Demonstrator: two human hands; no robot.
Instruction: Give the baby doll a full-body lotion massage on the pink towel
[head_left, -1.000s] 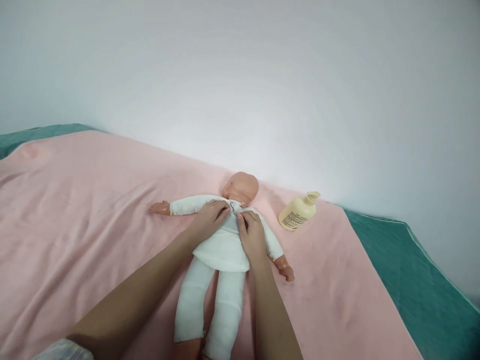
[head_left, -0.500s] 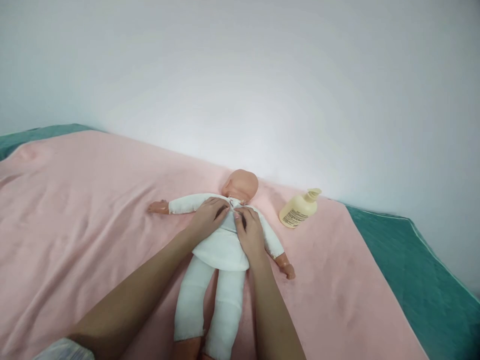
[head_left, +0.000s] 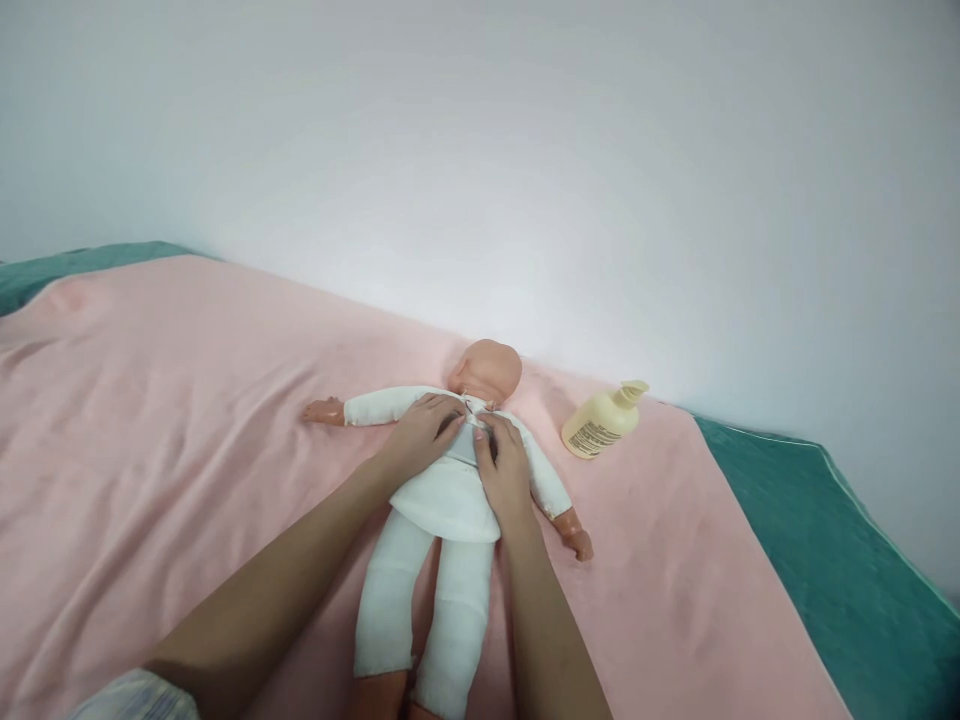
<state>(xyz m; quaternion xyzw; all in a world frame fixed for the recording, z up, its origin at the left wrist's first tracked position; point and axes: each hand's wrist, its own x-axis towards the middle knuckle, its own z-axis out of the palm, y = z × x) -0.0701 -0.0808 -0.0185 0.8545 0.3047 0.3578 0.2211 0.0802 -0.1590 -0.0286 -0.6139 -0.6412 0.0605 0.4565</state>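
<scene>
A soft-bodied doll [head_left: 444,500] in white cloth lies stretched out, arms spread, its smooth brown head [head_left: 487,370] away from me. My left hand [head_left: 426,432] rests on the left of its upper torso, fingers laid out over the cloth and thumb toward the middle. On the other side my right hand [head_left: 504,462] lies the same way, its thumb close to the left one. Between the thumbs shows a strip of pale cloth with a small dark mark near the neck. Both palms hide parts of the torso.
A pale yellow pump bottle [head_left: 600,422] with dark printing stands to the right of the doll. Under everything spreads a wrinkled pink blanket [head_left: 187,400], over a green cover [head_left: 840,520] visible at both sides. A white wall [head_left: 480,150] rises behind.
The thumbs have drawn slightly apart, showing more cloth between them. Both hands remain on the doll's torso, and the whole view has shifted a little.
</scene>
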